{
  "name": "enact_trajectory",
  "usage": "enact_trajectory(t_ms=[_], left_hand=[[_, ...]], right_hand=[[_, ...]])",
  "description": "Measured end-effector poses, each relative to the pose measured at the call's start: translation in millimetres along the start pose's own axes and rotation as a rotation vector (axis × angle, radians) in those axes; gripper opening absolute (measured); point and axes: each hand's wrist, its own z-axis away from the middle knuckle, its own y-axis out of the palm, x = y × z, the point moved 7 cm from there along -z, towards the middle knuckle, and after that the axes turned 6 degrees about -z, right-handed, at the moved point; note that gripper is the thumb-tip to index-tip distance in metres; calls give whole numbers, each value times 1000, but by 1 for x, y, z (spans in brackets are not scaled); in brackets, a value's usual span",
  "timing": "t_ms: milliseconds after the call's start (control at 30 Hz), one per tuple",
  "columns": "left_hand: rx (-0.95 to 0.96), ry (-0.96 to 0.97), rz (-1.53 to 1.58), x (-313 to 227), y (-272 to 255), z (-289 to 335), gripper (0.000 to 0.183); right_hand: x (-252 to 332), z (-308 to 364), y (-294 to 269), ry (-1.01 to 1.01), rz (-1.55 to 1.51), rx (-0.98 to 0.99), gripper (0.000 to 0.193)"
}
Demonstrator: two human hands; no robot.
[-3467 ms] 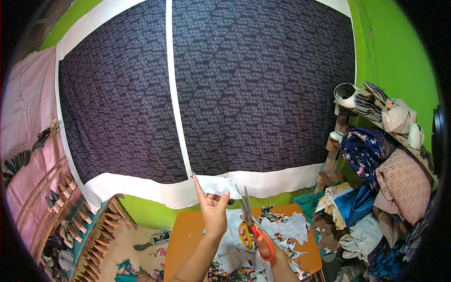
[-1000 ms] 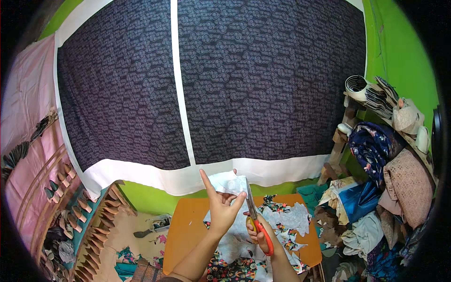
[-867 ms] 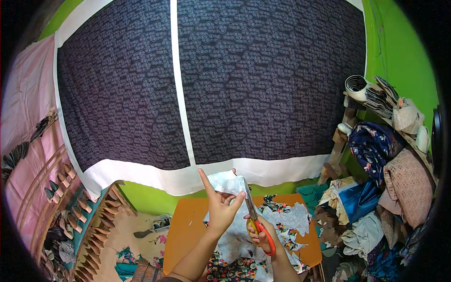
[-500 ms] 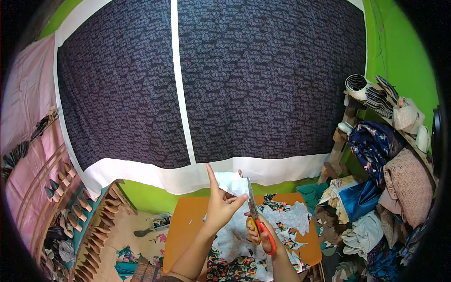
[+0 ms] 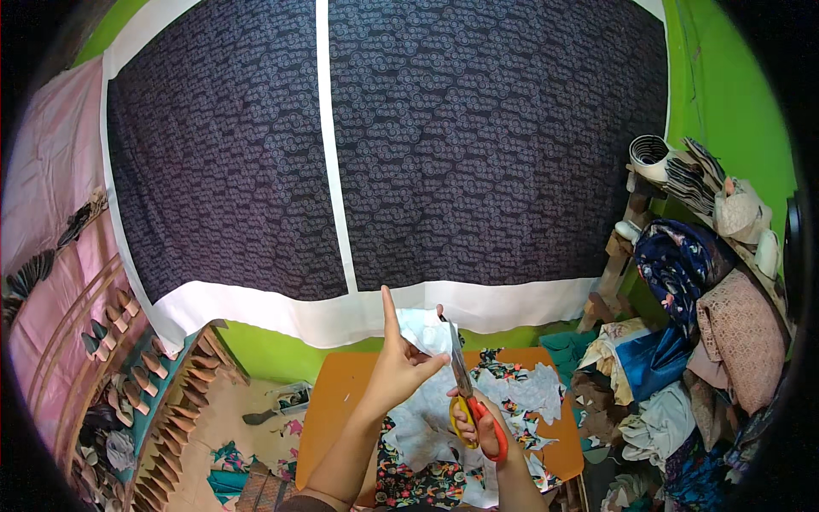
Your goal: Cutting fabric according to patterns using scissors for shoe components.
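Orange table (image 5: 333, 392): fabric scraps (image 5: 533, 392)
White piece (image 5: 422, 326): likely light, limp; pinch edges
Left hand (image 5: 399, 375): pinching it
Right hand (image 5: 485, 424): gripping scissors (image 5: 461, 367)

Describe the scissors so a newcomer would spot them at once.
Find the orange table below the dark hanging cloth. Above it, the right hand grips the scissors, blades pointing up. Unlike the pale cloth scraps below, they have metal blades, one yellow loop and one red.
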Motion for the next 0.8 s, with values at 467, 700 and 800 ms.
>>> enact_trajectory(t_ms=[467, 700, 800], left_hand=[[131, -62, -96, -2, 2, 6, 110], [137, -42, -14, -4, -3, 5, 101], [-6, -47, -60, 13, -8, 5, 96]], right_hand=[[10, 14, -5, 14, 89, -13, 84], [15, 18, -7, 28, 217, -4, 90], [14, 18, -8, 36, 266, -65, 89]])
